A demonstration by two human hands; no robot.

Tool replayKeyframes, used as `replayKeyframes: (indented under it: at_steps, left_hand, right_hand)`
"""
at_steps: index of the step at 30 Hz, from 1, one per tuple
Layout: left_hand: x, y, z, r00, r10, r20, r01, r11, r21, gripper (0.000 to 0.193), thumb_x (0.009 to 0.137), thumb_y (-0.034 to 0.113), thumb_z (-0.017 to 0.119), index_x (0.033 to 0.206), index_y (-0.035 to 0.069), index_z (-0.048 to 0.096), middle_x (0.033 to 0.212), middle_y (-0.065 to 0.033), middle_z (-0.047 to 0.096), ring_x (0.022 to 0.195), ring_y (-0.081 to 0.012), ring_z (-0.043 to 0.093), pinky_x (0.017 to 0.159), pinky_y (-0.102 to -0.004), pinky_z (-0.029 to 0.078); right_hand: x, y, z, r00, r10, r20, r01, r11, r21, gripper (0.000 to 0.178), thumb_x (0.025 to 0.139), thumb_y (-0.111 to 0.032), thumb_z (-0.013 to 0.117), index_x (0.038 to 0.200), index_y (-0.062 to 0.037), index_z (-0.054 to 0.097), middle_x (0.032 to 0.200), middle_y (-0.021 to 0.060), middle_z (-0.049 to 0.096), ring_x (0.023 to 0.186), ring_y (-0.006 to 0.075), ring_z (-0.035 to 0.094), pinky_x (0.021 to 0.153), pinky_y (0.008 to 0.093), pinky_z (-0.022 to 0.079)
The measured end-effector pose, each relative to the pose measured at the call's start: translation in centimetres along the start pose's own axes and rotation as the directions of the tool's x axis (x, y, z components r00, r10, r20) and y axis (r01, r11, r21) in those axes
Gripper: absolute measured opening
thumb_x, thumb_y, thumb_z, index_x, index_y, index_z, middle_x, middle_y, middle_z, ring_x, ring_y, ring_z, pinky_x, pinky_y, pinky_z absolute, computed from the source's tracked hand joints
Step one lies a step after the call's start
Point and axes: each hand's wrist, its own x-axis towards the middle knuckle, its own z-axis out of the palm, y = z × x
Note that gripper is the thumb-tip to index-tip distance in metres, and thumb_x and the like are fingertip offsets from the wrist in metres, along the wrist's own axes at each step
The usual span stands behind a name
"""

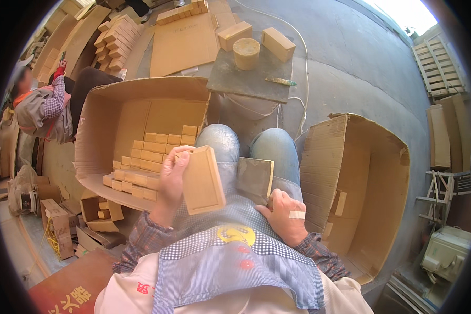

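My left hand [172,175] is closed on the edge of a light wooden box [204,180], a flat rectangular piece with a grooved border on its face, tilted up over my lap. My right hand [288,213] grips the lower right corner of a dark grey square pad [254,175] with a pale yellow edge, which looks like a sanding pad. The pad lies over my thighs, apart from the wooden box. Beyond my left hand, several rows of similar wooden pieces [146,157] are stacked inside a large cardboard carton [180,110].
Another carton [377,199] stands open at my right, with a few wooden pieces inside. Ahead is a low dark table [225,78] bearing a round tub [246,53], two wooden blocks [278,44] and a brush-like tool [281,81]. A co-worker [49,107] sits at the far left.
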Motion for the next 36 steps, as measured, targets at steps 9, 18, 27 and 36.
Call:
replayKeyframes:
  at_steps: [9,18,27,36]
  left_hand:
    - [1.5,-2.5,4.2,0.954,-0.101,0.282,0.102,0.995,0.012,0.019,0.110,0.024,0.057,0.118,0.008,0.065,0.105,-0.0011,0.069,0.093,-0.0071,0.066,0.081,-0.0259,0.057]
    - [1.4,-4.4,8.5,0.954,-0.130,0.270,0.079,0.978,0.193,0.019,0.110,0.026,0.059,0.116,0.009,0.065,0.097,0.0010,0.066,0.087,-0.0047,0.062,0.075,-0.0237,0.054]
    - [1.9,-8.1,12.1,0.973,0.020,0.231,-0.123,0.888,0.443,0.018,0.109,0.023,0.061,0.113,0.006,0.066,0.092,0.0011,0.067,0.083,-0.0051,0.061,0.072,-0.0240,0.052]
    - [1.9,-9.2,12.4,0.978,0.058,0.199,-0.151,0.859,0.489,0.019,0.109,0.023,0.061,0.113,0.005,0.065,0.095,-0.0008,0.069,0.087,-0.0064,0.062,0.075,-0.0248,0.052]
  right_hand:
    - [-3.5,3.8,-5.0,0.986,0.108,-0.129,-0.039,0.891,0.453,0.006,0.087,0.004,0.064,0.091,0.0004,0.064,0.078,0.0040,0.070,0.067,0.0062,0.064,0.061,0.0240,0.052]
    - [-2.5,4.6,0.2,0.981,0.192,0.006,-0.094,0.448,0.889,0.008,0.103,-0.008,0.058,0.108,-0.0028,0.062,0.091,0.0007,0.067,0.081,0.0061,0.063,0.074,0.0216,0.051]
    - [0.9,4.7,-2.7,0.960,0.258,0.105,-0.175,0.266,0.948,0.019,0.109,-0.022,0.058,0.100,-0.0061,0.059,0.081,0.0011,0.064,0.060,0.0054,0.056,0.053,0.0218,0.045]
    - [6.4,4.4,-0.5,0.940,0.305,-0.153,-0.016,0.486,0.874,0.025,0.101,-0.015,0.070,0.083,-0.0072,0.054,0.079,-0.0073,0.053,0.071,0.0023,0.044,0.061,0.0224,0.038]
